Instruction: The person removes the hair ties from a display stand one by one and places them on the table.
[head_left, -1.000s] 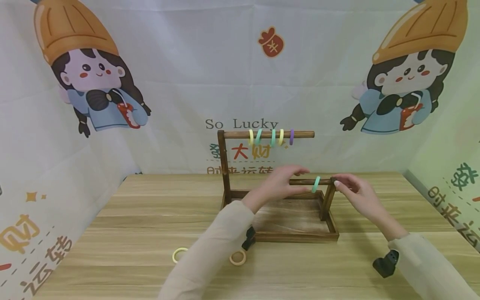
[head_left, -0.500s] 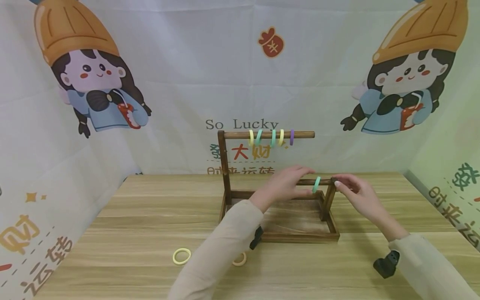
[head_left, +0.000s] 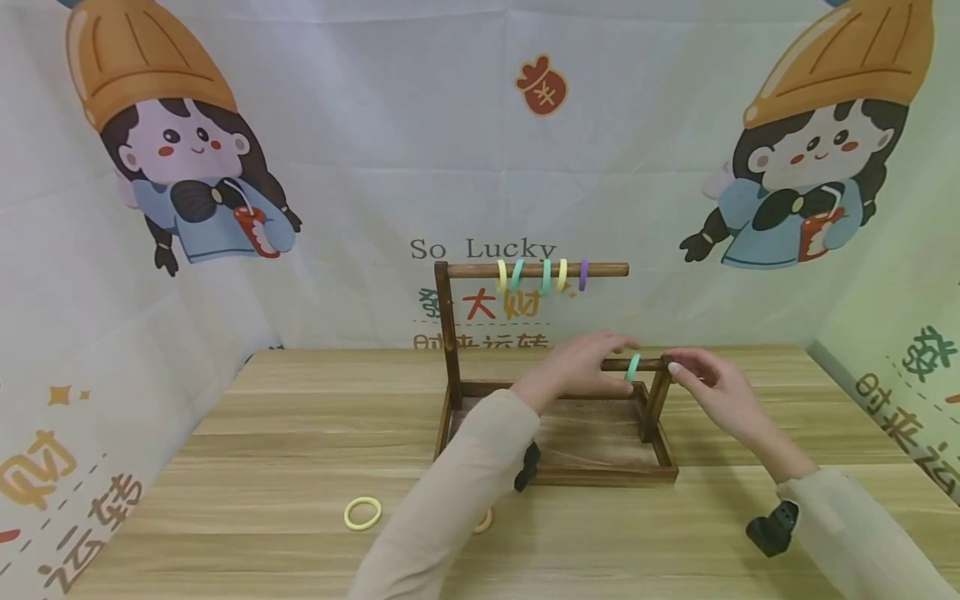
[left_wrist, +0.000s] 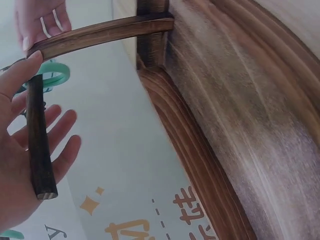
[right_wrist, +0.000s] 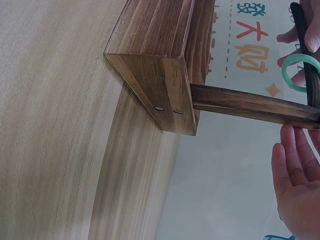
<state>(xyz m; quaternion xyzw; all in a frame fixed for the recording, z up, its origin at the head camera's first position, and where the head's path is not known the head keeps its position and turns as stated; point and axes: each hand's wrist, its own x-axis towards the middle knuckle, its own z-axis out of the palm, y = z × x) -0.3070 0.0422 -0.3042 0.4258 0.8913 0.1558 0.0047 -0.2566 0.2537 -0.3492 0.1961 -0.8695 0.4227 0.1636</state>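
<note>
A dark wooden two-bar rack (head_left: 592,475) stands on the table, its base a shallow tray. On the lower bar (right_wrist: 313,82) hangs a green ring (head_left: 633,367). My left hand (head_left: 581,367) is around this bar just left of the ring, thumb below and fingers above, spread and loosely bent. In the left wrist view the thumb tip overlaps the green ring (left_wrist: 64,71). My right hand (head_left: 716,392) pinches the top of the short post (head_left: 657,404) at the bar's right end. Its fingers (right_wrist: 295,160) reach the post from the outer side.
The upper bar (head_left: 468,271) carries several rings, yellow, green and purple (head_left: 583,275). A yellow ring (head_left: 347,513) lies on the table at front left. An orange ring (head_left: 490,522) is partly hidden by the left sleeve (head_left: 450,492). A printed cloth (head_left: 360,208) hangs behind.
My left hand has slid rightward along the lower bar, closer to the green ring. The left sleeve has uncovered the yellow ring and covers more of the orange one. The right hand stays put.
</note>
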